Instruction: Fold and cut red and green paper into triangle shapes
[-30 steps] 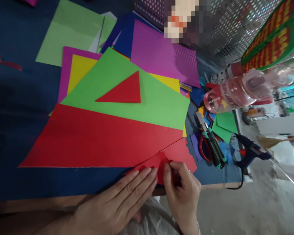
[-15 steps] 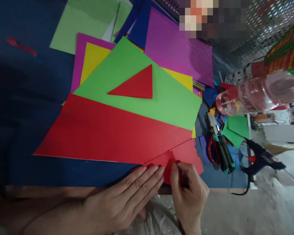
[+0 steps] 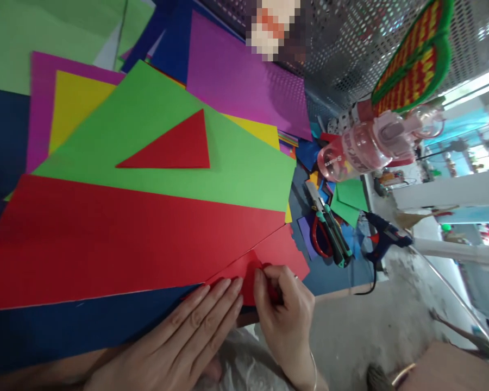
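My left hand (image 3: 187,331) lies flat, fingers stretched out together, pressing on a small red paper piece (image 3: 236,269) near the table's front edge. My right hand (image 3: 287,304) is closed in a pinch at the right part of that piece, thumb against bent fingers; the exact grip under the fingers is hidden. Beside them a large red sheet (image 3: 134,233) stretches left, its slanted edge meeting a smaller red sheet (image 3: 283,247). Behind it lies a green sheet (image 3: 236,182) with a red triangle (image 3: 175,146) on top.
Purple (image 3: 244,76) and yellow (image 3: 77,100) sheets lie further back. At the right are a utility knife (image 3: 330,225), red-handled scissors (image 3: 320,239), a pink bottle (image 3: 354,152) and a glue gun (image 3: 385,233) at the table's edge. A perforated metal panel (image 3: 342,49) stands behind.
The camera view has swung right, so the table and papers appear further left. Both hands keep nearly the same place on the red paper.
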Action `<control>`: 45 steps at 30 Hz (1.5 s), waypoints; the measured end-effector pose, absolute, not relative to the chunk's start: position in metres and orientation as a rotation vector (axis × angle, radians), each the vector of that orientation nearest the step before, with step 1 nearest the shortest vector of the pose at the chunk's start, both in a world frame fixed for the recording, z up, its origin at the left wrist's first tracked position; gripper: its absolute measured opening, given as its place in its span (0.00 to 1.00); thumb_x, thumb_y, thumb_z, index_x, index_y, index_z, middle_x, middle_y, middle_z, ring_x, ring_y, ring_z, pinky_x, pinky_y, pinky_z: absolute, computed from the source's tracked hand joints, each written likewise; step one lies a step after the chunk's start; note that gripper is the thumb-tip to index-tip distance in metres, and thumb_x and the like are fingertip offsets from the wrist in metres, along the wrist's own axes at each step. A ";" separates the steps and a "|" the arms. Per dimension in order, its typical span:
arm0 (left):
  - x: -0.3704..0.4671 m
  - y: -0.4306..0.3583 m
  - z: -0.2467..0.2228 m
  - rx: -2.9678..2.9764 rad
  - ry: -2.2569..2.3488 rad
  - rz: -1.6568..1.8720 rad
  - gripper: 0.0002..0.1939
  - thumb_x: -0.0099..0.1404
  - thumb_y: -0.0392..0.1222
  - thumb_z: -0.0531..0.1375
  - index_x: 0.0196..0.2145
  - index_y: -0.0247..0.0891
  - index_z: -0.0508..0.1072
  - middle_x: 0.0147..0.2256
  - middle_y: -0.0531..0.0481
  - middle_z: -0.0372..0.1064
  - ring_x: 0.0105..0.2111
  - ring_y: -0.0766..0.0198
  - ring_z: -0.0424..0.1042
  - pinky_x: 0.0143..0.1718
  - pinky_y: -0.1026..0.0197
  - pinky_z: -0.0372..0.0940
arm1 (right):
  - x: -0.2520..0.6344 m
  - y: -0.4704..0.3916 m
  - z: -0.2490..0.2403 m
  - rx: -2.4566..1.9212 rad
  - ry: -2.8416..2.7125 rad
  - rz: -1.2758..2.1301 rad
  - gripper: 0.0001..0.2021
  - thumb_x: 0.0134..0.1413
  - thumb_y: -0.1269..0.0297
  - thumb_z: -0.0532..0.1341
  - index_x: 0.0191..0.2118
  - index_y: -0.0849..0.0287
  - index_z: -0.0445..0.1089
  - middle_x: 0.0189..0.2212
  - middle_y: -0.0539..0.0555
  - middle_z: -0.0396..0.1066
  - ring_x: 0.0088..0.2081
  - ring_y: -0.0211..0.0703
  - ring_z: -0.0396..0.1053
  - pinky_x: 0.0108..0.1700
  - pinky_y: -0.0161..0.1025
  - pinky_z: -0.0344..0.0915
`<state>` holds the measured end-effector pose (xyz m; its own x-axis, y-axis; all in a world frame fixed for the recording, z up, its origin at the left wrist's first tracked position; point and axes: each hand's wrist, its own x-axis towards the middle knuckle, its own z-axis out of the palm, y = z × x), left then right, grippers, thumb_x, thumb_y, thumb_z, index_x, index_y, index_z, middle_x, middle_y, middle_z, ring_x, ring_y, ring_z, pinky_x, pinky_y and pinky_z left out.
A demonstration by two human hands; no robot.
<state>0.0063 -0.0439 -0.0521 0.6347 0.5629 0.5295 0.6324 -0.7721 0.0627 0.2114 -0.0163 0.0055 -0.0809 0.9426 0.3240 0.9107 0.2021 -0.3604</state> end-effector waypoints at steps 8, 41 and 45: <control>0.006 -0.041 -0.055 -2.743 -0.964 -0.849 0.29 0.81 0.46 0.47 0.65 0.20 0.70 0.72 0.29 0.61 0.78 0.38 0.47 0.81 0.41 0.42 | 0.209 -0.016 0.006 -1.742 -1.999 0.084 0.13 0.75 0.66 0.58 0.33 0.55 0.67 0.21 0.44 0.68 0.20 0.35 0.63 0.27 0.35 0.57; 0.012 -0.038 -0.044 -2.891 -1.095 -0.853 0.32 0.84 0.53 0.49 0.75 0.30 0.58 0.78 0.36 0.46 0.79 0.51 0.42 0.81 0.52 0.38 | 0.223 -0.029 0.003 -1.884 -1.826 0.098 0.27 0.70 0.42 0.62 0.62 0.57 0.65 0.35 0.49 0.76 0.36 0.45 0.72 0.43 0.45 0.59; 0.009 -0.037 -0.045 -2.899 -1.072 -0.808 0.31 0.83 0.55 0.51 0.74 0.35 0.62 0.78 0.41 0.47 0.79 0.51 0.43 0.81 0.51 0.40 | 0.225 -0.033 -0.006 -1.926 -1.776 -0.033 0.36 0.65 0.34 0.63 0.63 0.59 0.65 0.37 0.53 0.78 0.39 0.50 0.73 0.46 0.48 0.61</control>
